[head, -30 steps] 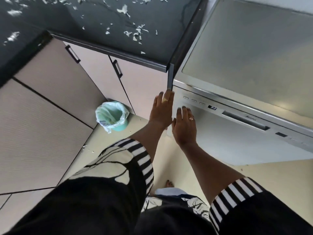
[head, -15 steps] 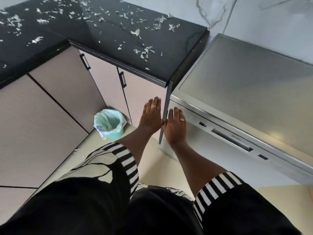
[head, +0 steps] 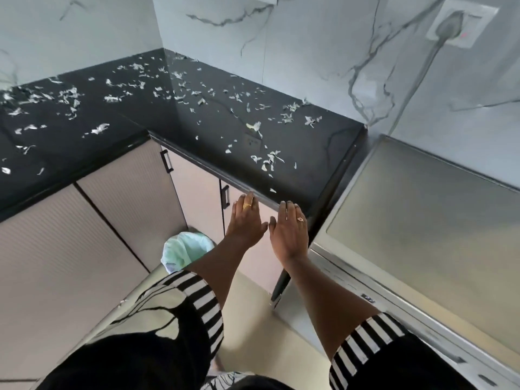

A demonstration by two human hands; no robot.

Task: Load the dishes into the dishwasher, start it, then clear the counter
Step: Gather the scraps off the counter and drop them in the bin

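The silver dishwasher [head: 422, 215] stands at the right with its door closed and a small display lit on the control strip [head: 368, 297]. A black L-shaped counter [head: 197, 128] is strewn with several pale scraps [head: 268, 160]. My left hand [head: 245, 220] and my right hand [head: 288, 229] are side by side, flat, fingers apart, fingertips at the counter's front edge beside the dishwasher. Neither hand holds anything.
A small bin with a pale green liner [head: 185, 250] sits on the floor below the counter, left of my arms. Beige cabinet doors with black handles [head: 166, 161] run under the counter. A wall socket with a plugged cable [head: 453, 21] is above the dishwasher.
Both hands rose from the dishwasher's control strip and front corner up to the counter's front edge. The view tilted upward, bringing the wall and the whole counter into sight.
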